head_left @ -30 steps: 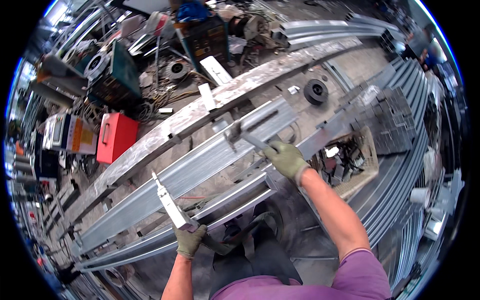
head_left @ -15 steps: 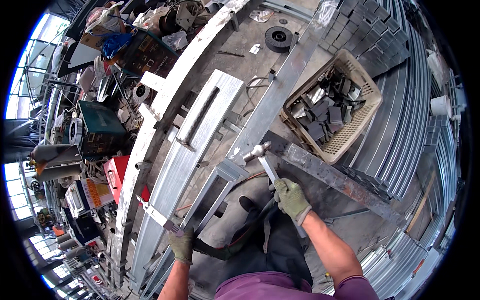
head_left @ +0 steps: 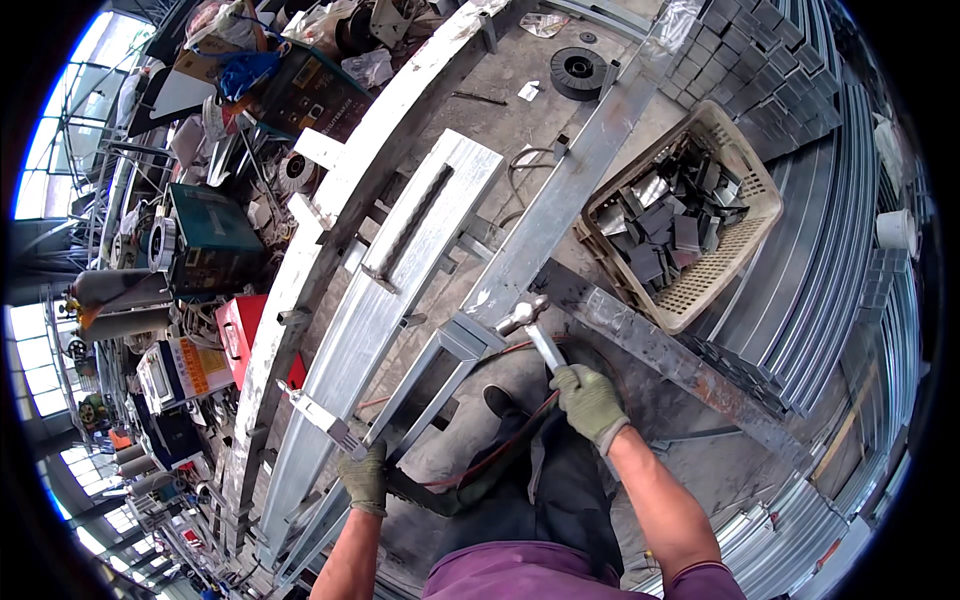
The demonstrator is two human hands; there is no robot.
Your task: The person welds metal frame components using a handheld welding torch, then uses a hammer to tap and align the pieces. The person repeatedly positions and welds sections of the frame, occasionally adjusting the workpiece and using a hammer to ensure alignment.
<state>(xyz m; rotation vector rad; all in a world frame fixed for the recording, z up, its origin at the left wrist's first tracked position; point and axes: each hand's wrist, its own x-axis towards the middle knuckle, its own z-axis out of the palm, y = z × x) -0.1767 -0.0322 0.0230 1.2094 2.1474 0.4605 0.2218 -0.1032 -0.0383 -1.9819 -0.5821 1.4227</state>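
Observation:
My right hand (head_left: 590,405) wears a green work glove and is closed round the handle of a metal hammer (head_left: 545,347). The hammer's head points away from me, over the corner of a welded steel frame (head_left: 465,338). In the left hand (head_left: 363,478), also gloved, is a silver welding gun (head_left: 328,422) with a narrow nozzle, pointing up and left above a long steel beam (head_left: 345,350). A dark sheathed cable (head_left: 440,497) runs from that hand across my legs. On the beam lies a dark twisted rod (head_left: 415,225), apart from both hands.
A beige plastic crate (head_left: 735,255) of metal offcuts stands at the right, beside stacked steel tubes (head_left: 820,270). A rusty beam (head_left: 690,370) crosses near my right hand. Cluttered machines and a red box (head_left: 240,335) line the left. A black spool (head_left: 578,73) lies on the floor (head_left: 490,130).
The view has shifted slightly, so the surroundings sit a little further right. The hammer has dropped slightly closer to me. Both hands keep their holds.

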